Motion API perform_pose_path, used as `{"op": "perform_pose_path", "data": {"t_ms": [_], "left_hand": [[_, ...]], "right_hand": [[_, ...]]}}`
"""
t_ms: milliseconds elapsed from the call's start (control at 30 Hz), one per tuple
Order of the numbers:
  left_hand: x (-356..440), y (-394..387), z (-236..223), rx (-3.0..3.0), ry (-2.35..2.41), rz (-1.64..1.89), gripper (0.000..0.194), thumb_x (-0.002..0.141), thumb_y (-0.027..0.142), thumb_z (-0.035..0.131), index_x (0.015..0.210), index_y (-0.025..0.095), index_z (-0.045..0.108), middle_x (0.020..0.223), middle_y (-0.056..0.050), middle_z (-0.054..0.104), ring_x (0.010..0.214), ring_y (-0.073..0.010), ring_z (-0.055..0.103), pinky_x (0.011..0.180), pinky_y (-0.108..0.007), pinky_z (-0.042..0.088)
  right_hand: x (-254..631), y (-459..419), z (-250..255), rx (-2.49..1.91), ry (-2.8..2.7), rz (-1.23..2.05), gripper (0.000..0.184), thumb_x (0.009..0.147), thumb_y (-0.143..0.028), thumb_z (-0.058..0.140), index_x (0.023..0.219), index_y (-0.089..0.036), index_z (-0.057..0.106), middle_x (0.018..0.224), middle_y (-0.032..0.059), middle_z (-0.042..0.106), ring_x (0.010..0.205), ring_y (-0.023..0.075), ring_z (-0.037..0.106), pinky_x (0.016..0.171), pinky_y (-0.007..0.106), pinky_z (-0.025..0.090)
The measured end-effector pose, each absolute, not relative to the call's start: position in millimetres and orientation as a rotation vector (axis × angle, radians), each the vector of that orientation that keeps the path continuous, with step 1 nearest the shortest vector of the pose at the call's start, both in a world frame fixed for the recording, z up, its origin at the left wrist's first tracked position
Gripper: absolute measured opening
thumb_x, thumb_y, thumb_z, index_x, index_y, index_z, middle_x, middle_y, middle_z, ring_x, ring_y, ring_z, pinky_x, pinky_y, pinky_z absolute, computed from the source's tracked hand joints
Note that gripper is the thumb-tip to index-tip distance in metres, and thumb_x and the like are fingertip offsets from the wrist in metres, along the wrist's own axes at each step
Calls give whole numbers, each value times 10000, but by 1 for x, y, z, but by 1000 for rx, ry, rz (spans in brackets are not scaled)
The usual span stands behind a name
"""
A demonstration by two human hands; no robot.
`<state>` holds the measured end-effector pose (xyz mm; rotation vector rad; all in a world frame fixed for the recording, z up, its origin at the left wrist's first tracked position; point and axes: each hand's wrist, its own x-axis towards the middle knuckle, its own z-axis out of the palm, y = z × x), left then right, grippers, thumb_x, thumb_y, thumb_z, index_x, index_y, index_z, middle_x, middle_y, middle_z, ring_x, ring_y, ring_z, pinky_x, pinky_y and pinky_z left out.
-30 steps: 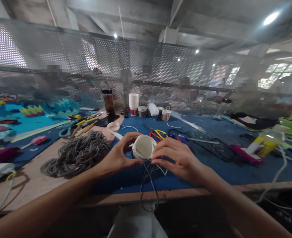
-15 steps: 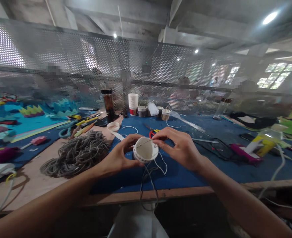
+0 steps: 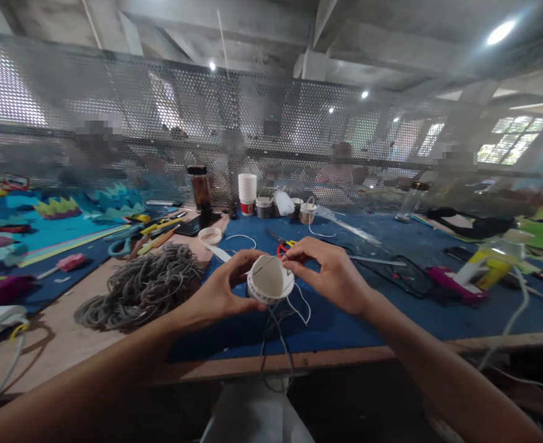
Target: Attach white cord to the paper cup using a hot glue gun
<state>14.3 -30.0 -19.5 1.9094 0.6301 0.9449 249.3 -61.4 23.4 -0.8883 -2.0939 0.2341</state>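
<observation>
My left hand (image 3: 234,284) is closed around the side of a small white paper cup (image 3: 268,284), which is tilted so its open mouth faces me. Dark lettering runs along the cup's outer wall. At the right rim, the thumb and fingertips of my right hand (image 3: 322,267) pinch a thin grey cord (image 3: 268,264) that crosses the cup's mouth. Loops of cord (image 3: 278,344) hang beneath the cup, past the table edge. Behind my right fingers lie scissors (image 3: 284,245) with red and yellow handles, partly hidden.
A heap of grey cord (image 3: 149,286) lies left of my left hand. Stacked paper cups (image 3: 247,191), a dark jar (image 3: 200,189) and small cord-wrapped cups (image 3: 308,213) stand at the back. A glue bottle (image 3: 490,267) is at right. A perforated screen (image 3: 271,111) rises behind the table.
My right fingers have shifted slightly, and the cord across the cup's mouth lies at a slightly different angle. My left hand and the cup stay almost in place.
</observation>
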Motion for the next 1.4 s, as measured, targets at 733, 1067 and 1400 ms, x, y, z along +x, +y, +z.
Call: {"op": "perform_pose_path", "data": {"t_ms": [733,1067,1400], "left_hand": [[14,-31,-18,1909,643,937,702,643,267,831,1257,235,493,1316,-122,564,1195,-283,551,1045,-488,401],[13,-29,-21,1889,602,938,713,639,227,838,1253,242,477,1363,-120,536,1215,-271,541,1053,-461,397],[13,-30,-19,1874,603,925,710,642,218,839,1251,236,475,1373,-114,528,1223,-269,533,1059,-451,391]], "right_hand": [[246,-62,20,-943,-2050,168,120,917,-277,596,961,-209,685,873,32,685,782,158,632,746,307,498],[246,-63,20,-937,-2049,170,103,919,-261,599,955,-207,679,887,28,678,795,152,625,759,298,489],[246,-64,20,-935,-2063,142,97,923,-245,594,958,-203,674,900,29,681,816,151,625,779,289,482]]}}
